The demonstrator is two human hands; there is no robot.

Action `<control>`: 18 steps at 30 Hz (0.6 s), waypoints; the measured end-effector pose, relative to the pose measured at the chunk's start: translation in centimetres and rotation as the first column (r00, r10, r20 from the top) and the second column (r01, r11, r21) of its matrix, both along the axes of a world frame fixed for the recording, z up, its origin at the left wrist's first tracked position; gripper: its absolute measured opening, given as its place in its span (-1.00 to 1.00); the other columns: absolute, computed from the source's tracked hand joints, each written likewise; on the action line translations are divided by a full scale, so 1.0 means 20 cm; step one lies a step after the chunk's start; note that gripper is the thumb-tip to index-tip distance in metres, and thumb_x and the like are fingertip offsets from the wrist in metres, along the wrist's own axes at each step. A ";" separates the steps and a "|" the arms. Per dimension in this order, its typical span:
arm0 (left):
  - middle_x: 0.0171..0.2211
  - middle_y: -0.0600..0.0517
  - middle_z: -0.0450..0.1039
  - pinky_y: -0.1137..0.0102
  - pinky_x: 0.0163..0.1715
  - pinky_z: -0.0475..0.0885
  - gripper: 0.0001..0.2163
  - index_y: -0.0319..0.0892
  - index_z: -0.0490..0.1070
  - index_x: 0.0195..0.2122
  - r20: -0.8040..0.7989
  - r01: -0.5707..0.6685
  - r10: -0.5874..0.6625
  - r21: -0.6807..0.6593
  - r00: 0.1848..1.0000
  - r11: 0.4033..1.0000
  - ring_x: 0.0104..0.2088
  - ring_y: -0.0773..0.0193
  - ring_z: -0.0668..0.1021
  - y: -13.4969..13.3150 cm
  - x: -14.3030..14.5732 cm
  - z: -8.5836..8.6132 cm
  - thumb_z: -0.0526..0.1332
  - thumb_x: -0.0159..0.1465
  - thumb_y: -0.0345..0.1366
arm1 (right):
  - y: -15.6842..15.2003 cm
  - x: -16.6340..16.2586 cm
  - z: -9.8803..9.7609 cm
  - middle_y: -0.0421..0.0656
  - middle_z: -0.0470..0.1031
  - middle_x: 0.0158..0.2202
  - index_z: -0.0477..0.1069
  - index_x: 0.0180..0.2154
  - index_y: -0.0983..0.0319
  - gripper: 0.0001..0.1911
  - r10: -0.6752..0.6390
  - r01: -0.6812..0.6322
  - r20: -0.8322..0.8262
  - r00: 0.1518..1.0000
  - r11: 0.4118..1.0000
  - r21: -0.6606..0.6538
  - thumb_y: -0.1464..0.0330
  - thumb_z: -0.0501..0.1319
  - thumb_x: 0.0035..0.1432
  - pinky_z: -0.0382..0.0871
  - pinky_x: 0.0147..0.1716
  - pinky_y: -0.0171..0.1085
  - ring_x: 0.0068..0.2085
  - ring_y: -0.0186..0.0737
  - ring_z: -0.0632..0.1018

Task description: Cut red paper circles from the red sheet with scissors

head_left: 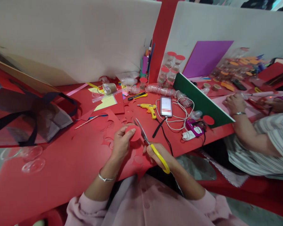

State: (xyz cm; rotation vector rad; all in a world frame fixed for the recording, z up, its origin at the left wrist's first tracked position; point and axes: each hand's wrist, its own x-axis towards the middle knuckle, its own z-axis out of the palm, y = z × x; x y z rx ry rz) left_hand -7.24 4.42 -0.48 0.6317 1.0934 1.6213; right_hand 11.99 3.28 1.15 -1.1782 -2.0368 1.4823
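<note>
Between the thumb and fingers of my left hand [120, 141] is a round red paper disc [135, 133], held above the table. My right hand [159, 153] grips a pair of scissors [158, 157] by its yellow handles, and the blades are parted and point up beside the disc's right edge. Whether the blades touch the paper I cannot tell. Red paper offcuts [107, 141] lie on the table to the left of my left hand. Beyond the scissors rests a yellow glue gun [148, 109].
A phone [166, 106] with a coiled white cable lies right of the glue gun, near a purple power adapter [194, 127]. A green divider [200, 100] separates a co-worker's arm [246, 128]. Clear plastic cups [34, 164] and a bag [30, 110] stand at left. A box cutter [137, 96] lies farther back.
</note>
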 end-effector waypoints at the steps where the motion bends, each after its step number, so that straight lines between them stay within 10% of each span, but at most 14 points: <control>1: -0.33 0.03 0.60 0.44 -0.25 0.49 -0.88 -0.15 0.67 -0.34 -0.003 0.002 -0.002 0.000 1.000 1.000 -0.33 0.31 0.57 0.00 0.00 0.00 0.48 0.11 -0.26 | 0.00 0.00 0.00 -0.21 0.34 -0.59 0.43 -0.33 0.25 -0.21 -0.001 0.001 0.000 1.000 1.000 0.002 -0.28 -0.15 0.36 0.23 -0.53 -0.31 -0.54 -0.27 0.40; 18: -0.31 0.02 0.58 0.44 -0.27 0.48 -0.88 -0.16 0.66 -0.37 0.022 0.015 -0.015 -0.021 1.000 1.000 -0.34 0.33 0.55 0.00 0.00 0.01 0.49 0.09 -0.27 | 0.00 0.00 0.00 -0.22 0.32 -0.60 0.42 -0.37 0.23 -0.26 -0.019 0.018 -0.033 0.999 0.999 -0.032 -0.27 -0.09 0.36 0.19 -0.54 -0.30 -0.54 -0.26 0.37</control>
